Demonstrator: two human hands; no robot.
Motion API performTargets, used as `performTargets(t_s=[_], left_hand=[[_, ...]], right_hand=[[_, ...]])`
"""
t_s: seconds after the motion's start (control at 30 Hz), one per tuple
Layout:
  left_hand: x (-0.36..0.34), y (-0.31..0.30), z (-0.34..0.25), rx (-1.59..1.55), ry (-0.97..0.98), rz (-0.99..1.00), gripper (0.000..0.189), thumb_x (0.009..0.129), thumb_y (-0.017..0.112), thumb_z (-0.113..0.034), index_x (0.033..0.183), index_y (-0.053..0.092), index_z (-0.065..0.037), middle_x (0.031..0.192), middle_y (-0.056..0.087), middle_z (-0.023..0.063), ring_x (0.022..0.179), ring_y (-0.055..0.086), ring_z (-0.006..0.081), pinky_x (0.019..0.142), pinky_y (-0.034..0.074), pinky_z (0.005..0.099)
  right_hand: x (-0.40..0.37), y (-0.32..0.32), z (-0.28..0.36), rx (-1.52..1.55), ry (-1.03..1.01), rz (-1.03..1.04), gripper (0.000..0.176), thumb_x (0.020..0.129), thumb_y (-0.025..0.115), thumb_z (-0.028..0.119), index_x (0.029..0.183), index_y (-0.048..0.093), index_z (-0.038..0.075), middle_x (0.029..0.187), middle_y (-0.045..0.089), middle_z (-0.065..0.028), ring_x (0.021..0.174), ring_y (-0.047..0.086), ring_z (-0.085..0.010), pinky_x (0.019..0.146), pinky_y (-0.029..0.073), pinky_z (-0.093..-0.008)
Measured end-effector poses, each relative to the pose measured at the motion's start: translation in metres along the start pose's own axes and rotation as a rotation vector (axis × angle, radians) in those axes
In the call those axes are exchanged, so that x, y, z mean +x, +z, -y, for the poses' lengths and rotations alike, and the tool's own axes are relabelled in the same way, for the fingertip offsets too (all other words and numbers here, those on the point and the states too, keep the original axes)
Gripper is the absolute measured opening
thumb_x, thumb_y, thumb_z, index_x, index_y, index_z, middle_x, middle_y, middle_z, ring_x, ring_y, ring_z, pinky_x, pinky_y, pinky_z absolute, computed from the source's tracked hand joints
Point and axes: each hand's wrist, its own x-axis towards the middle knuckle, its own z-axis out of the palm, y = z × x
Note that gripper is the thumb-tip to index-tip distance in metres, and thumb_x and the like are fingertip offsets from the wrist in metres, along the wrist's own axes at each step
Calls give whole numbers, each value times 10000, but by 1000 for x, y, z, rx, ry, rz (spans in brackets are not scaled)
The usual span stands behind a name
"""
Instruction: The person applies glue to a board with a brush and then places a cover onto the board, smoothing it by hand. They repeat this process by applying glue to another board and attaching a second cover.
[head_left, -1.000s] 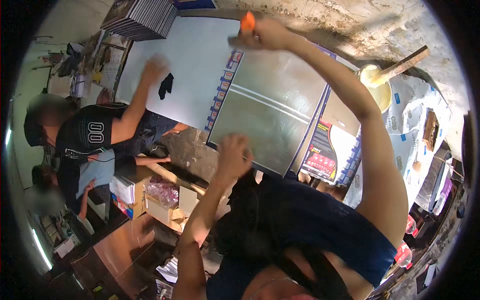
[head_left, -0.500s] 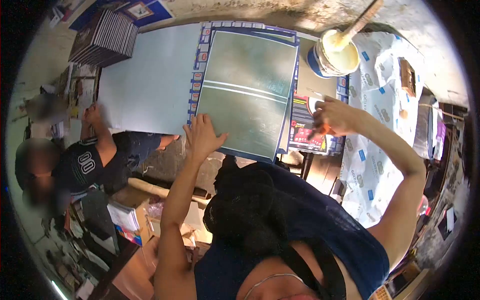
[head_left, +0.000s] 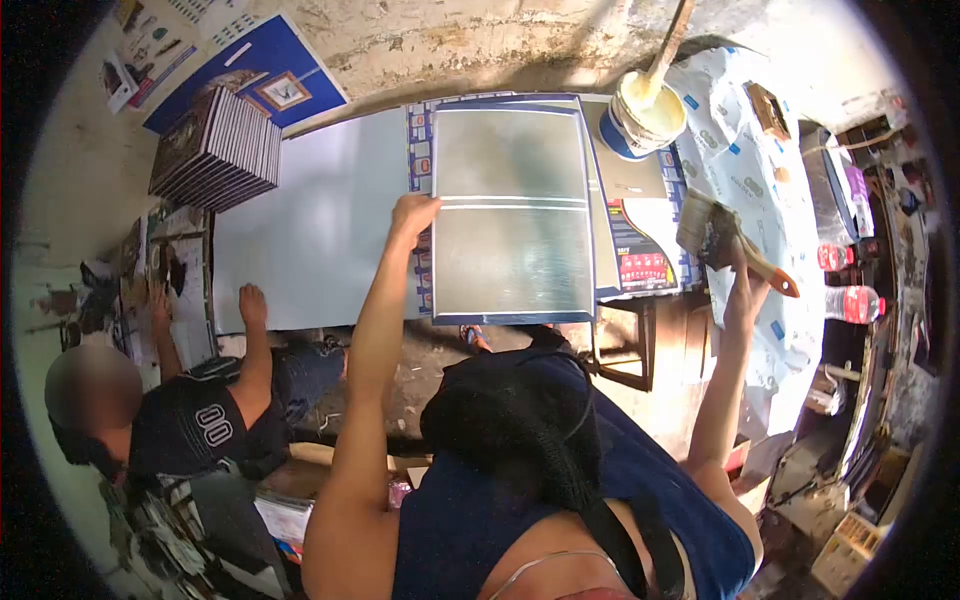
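My left hand (head_left: 414, 217) is closed, its fingertips pinching the left edge of a book cover (head_left: 512, 258), two grey boards with a narrow spine strip between them on a blue-bordered sheet. The boards look shiny and streaked. My right hand (head_left: 745, 287) grips a wide flat paintbrush (head_left: 712, 235) by its handle, off to the right of the cover, bristles toward the upper left. Further sheets with blue edges lie beneath the cover. At the back right stands a white and blue bucket (head_left: 625, 140) of cream-coloured paste, a wooden stick leaning in it.
A stack of books (head_left: 225, 150) stands on the left end of the pale table (head_left: 310, 230). Another person (head_left: 200, 420) sits at left, one hand on the table edge. White printed wrapping (head_left: 745, 180) covers the right side, with bottles (head_left: 852, 303) beyond it.
My left hand has gone from lying spread on the cover's lower left to pinching its left edge. My right hand and the brush have moved right, away from the cover, which now sits straighter.
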Motion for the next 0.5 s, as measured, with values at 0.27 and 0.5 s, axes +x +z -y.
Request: performTargets(t_s=[0.27,0.5], left_hand=[[16,-174,166,-199,16,-33,280,802,666,-247,997,677,-47,632,471,-39,522,413,63,439,324,249],[104,-229,321,-25,-114,-204,337,772,688,-294,1013,693,-58,739,642,37,649,606,151,578,484,298]], right_hand=[[-137,-56,-15,71,291,-391,447,873,736,268,1185,630,-34,1169,632,-87,1037,594,-172,942,431,-359],[-185,-112,-48,-12,505,-634,491,838,755,380,1174,656,36,1118,635,-46,921,563,-131,751,394,-316]])
